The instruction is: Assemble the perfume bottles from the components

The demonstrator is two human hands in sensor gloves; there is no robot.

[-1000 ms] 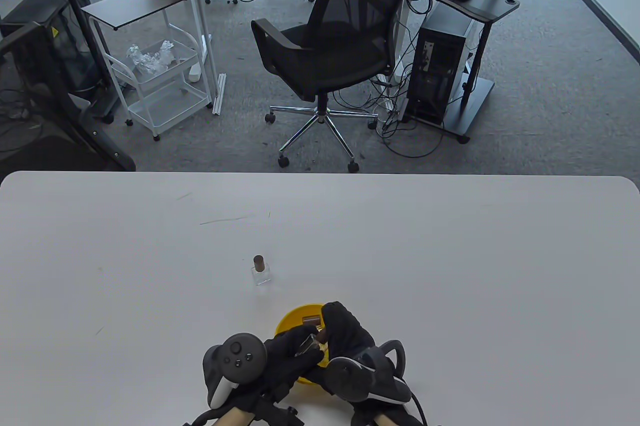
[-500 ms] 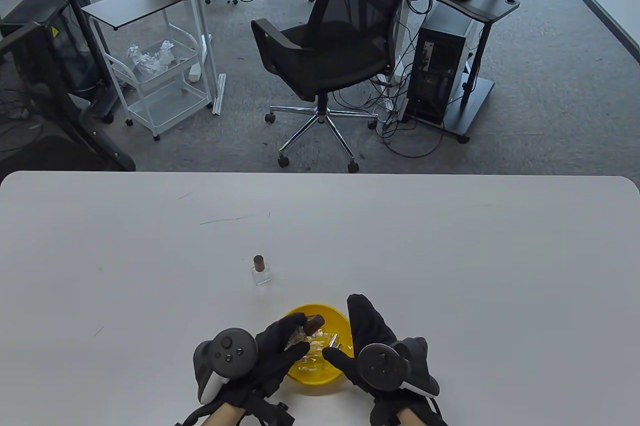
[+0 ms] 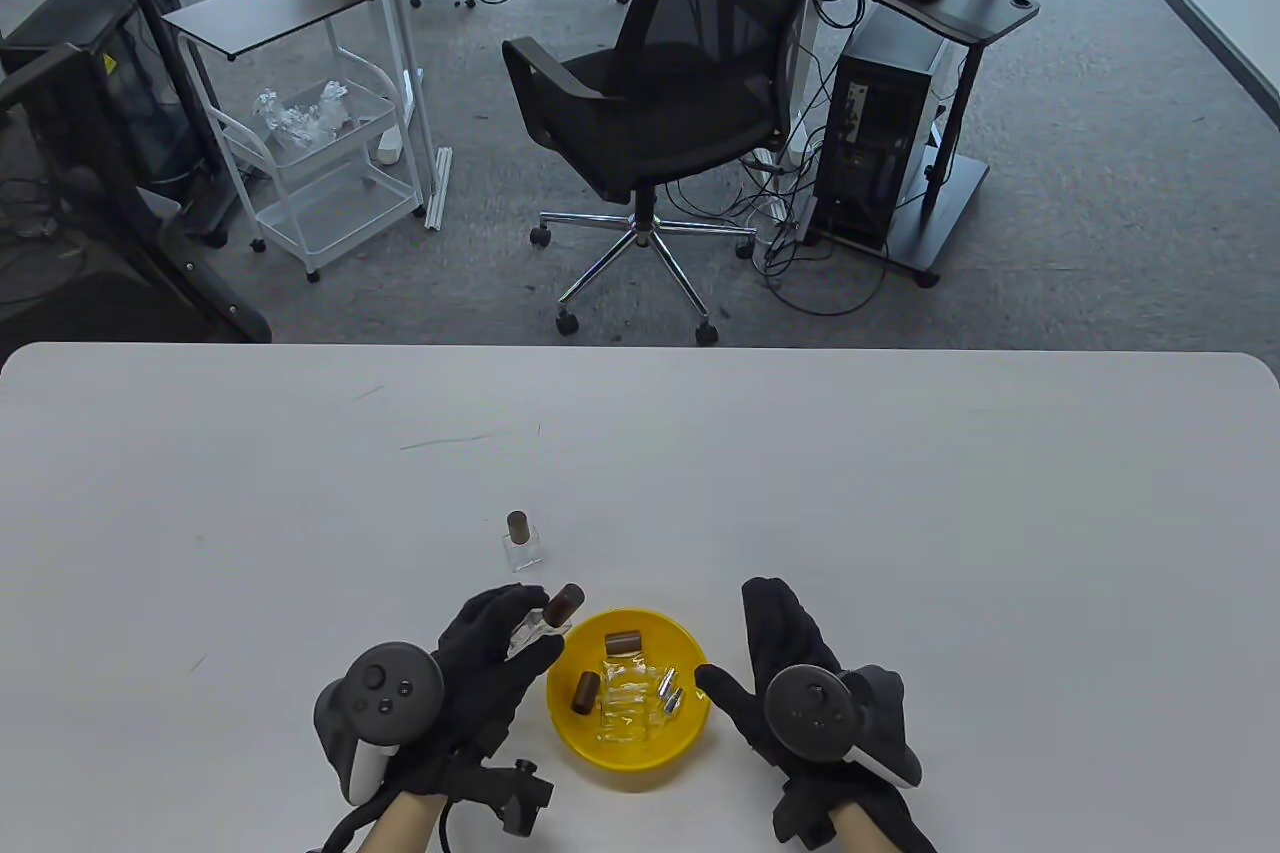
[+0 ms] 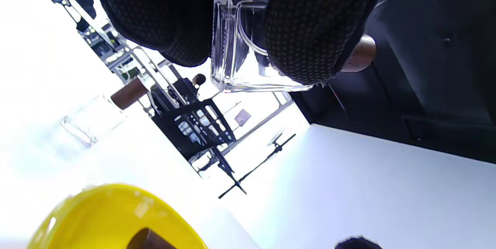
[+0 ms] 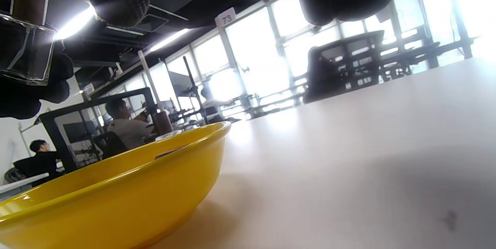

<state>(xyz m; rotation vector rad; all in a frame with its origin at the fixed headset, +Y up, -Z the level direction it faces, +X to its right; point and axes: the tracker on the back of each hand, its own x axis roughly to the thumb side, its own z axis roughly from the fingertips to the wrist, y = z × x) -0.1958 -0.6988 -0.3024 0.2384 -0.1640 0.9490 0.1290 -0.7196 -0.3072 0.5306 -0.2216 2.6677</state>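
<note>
Since half a second ago we've pulled both hands off the yellow bowl (image 3: 628, 753) near the surface's near edge: left hand (image 3: 490, 658) now grips a capped glass bottle (image 3: 545, 619) beside it, right hand (image 3: 790, 668) rests flat, fingers spread. Farther in, the finished bottle (image 3: 521, 543) hasn't moved.

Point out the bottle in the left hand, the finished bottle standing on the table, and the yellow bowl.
held bottle (image 4: 236, 47), left wrist view, on its clear glass body between the fingers.
standing bottle (image 3: 522, 548), table view, on its glass body below the brown cap.
yellow bowl (image 3: 580, 743), table view, on its near-left rim.
</note>
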